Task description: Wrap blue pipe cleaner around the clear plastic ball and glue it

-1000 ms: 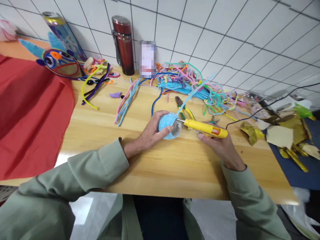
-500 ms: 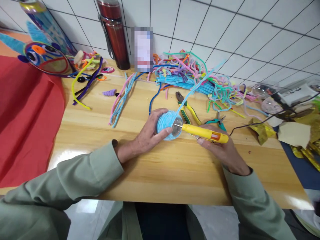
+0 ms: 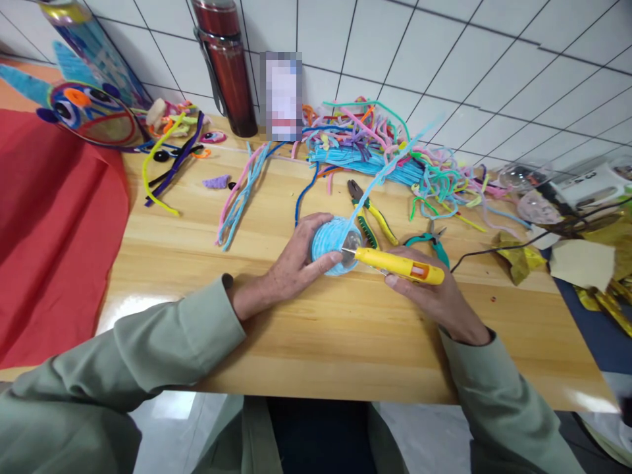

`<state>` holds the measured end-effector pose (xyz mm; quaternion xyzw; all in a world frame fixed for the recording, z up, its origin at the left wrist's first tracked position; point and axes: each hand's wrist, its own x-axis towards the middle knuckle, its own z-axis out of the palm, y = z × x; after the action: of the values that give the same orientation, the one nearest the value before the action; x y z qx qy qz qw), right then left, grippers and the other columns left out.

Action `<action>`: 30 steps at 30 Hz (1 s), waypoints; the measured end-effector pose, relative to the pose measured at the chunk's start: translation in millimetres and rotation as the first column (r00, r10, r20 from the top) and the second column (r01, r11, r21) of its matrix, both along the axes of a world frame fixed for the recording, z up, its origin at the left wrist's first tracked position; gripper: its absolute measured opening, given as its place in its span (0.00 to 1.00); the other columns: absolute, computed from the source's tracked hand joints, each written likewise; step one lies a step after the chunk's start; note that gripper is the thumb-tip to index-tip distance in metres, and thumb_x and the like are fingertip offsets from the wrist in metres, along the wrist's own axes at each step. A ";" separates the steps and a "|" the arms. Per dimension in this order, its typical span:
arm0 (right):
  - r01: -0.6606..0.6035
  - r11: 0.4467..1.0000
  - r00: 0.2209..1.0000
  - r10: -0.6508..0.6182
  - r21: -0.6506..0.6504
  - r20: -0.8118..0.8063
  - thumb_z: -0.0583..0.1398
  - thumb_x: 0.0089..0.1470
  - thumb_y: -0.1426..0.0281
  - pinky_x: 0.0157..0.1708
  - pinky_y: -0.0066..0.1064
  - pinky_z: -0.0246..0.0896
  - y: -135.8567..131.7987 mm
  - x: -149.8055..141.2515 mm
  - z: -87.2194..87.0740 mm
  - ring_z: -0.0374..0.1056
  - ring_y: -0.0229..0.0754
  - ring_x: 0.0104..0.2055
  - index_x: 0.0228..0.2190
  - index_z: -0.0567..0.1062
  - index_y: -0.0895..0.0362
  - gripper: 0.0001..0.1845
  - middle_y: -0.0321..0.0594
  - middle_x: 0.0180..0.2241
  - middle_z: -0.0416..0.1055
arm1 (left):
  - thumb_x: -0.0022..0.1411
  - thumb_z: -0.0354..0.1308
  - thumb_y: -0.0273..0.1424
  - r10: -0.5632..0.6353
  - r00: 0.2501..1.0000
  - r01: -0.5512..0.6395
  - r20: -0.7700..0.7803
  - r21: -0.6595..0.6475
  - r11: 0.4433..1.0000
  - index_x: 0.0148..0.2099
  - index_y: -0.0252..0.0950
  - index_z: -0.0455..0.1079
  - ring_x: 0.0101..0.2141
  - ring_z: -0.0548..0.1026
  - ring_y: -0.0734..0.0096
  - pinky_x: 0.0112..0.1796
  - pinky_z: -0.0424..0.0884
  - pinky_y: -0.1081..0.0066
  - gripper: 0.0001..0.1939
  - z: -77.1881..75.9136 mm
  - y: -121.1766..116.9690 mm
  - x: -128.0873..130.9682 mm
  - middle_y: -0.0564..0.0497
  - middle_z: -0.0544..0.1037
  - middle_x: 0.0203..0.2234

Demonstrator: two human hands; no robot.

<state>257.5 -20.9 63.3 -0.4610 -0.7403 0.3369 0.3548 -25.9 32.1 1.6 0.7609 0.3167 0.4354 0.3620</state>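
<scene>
My left hand (image 3: 291, 266) is wrapped round a clear ball (image 3: 332, 245) that is wound in light blue pipe cleaner, and holds it on the wooden table (image 3: 316, 329). A loose end of the blue pipe cleaner (image 3: 380, 181) rises from the ball up and to the right. My right hand (image 3: 434, 296) grips a yellow glue gun (image 3: 399, 264). Its metal tip touches the bare clear part of the ball on the right side.
A heap of coloured pipe cleaners (image 3: 375, 148) lies behind the ball, with yellow-handled pliers (image 3: 368, 214) and teal-handled pliers (image 3: 434, 240) near my right hand. A red flask (image 3: 224, 62) stands at the tiled wall. Red cloth (image 3: 49, 230) covers the left; gold paper scraps (image 3: 582, 263) lie at the right.
The view shifted down and left a second ago, then steadied. The glue gun's tip has slid slightly left across the ball. My left hand keeps its hold.
</scene>
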 end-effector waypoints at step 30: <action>-0.037 0.998 0.999 0.036 0.050 0.021 0.65 0.69 0.60 0.42 0.36 0.70 1.0 0.5 -8.5 0.74 0.44 0.40 0.42 0.80 0.50 0.07 0.37 0.39 0.78 | 0.76 0.59 0.49 0.003 0.999 -0.003 0.034 -0.004 1.000 0.72 0.43 0.59 0.67 0.69 0.49 0.70 0.66 0.48 0.31 -2.5 0.3 1.2 0.39 0.68 0.66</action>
<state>257.9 -19.9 54.8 -0.4417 -0.7604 0.3199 0.3525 -24.7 32.4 -0.8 0.7523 0.3127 0.4481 0.3681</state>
